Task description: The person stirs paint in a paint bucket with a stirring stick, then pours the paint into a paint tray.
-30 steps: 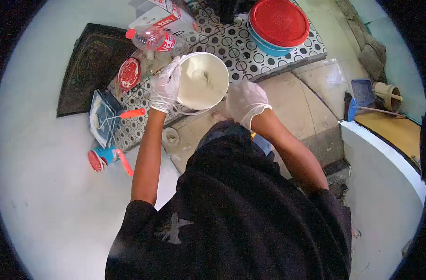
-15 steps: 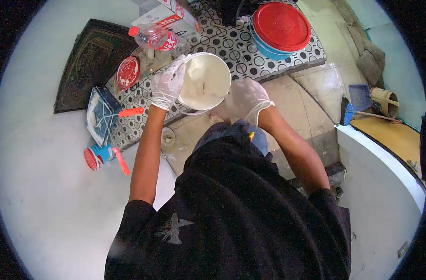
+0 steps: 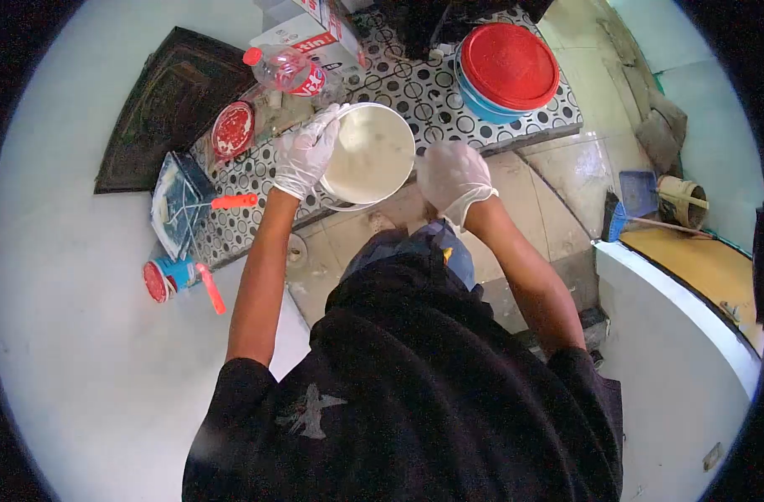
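A white bucket point(image 3: 369, 188) with off-white, paint-like liquid inside stands at the edge of the patterned tile ledge, tilted slightly toward me. My left hand point(image 3: 305, 157), in a thin white glove, is closed on the bucket's left rim. Just right of the bucket is my gloved right hand point(image 3: 454, 177), curled into a fist and smeared by motion. What it holds, if anything, is too blurred to make out. A clear plastic bottle point(image 3: 288, 70) with a red cap lies beyond my left hand, and a red lid point(image 3: 233, 130) smeared with white sits to its left.
A blue tub with a red lid point(image 3: 511, 67) stands on the tile ledge point(image 3: 424, 84). At left are a paint tray point(image 3: 181, 205), orange-handled rollers point(image 3: 234, 202) and a blue can point(image 3: 178, 274). A box point(image 3: 315, 38) is behind; a broom point(image 3: 616, 217) and dustpan point(image 3: 639, 194) are right.
My right hand has shifted slightly beside the bucket. My left hand stays on the rim. The whole view has moved a little.
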{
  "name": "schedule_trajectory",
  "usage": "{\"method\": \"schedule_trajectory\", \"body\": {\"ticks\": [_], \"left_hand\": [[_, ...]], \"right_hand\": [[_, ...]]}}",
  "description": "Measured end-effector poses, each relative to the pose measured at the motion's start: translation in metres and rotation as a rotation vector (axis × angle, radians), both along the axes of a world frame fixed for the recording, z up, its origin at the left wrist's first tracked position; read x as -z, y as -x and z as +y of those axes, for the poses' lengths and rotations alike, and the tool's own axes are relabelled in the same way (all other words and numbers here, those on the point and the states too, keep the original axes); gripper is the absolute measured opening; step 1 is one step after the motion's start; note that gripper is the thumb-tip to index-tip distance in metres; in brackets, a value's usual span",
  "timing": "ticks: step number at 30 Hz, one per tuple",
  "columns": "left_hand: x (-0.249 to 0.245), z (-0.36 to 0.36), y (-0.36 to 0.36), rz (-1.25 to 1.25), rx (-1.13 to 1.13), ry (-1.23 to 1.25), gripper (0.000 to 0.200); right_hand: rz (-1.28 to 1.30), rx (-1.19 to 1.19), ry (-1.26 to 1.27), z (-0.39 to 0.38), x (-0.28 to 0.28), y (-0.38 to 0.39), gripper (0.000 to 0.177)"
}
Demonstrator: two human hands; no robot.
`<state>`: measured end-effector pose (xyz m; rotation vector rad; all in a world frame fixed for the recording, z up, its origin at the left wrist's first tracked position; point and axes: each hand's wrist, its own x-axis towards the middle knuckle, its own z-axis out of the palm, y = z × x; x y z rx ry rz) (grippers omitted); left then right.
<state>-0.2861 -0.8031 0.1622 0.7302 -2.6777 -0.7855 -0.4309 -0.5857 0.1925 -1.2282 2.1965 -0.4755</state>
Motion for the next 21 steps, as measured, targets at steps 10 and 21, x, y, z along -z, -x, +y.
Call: {"method": "schedule_trajectory", "body": {"ticks": [10,21], "left_hand": [[0.007,-0.004,-0.001,0.15,0.081,-0.027,0.024],[0.025,-0.016,-0.006,0.125,0.052,-0.021,0.027]], "right_hand": [[-0.047,-0.059,-0.006,-0.005,0.013,0.007,0.033],[0.009,-0.071,-0.098,-0.007,0.008,0.011,0.028]]}}
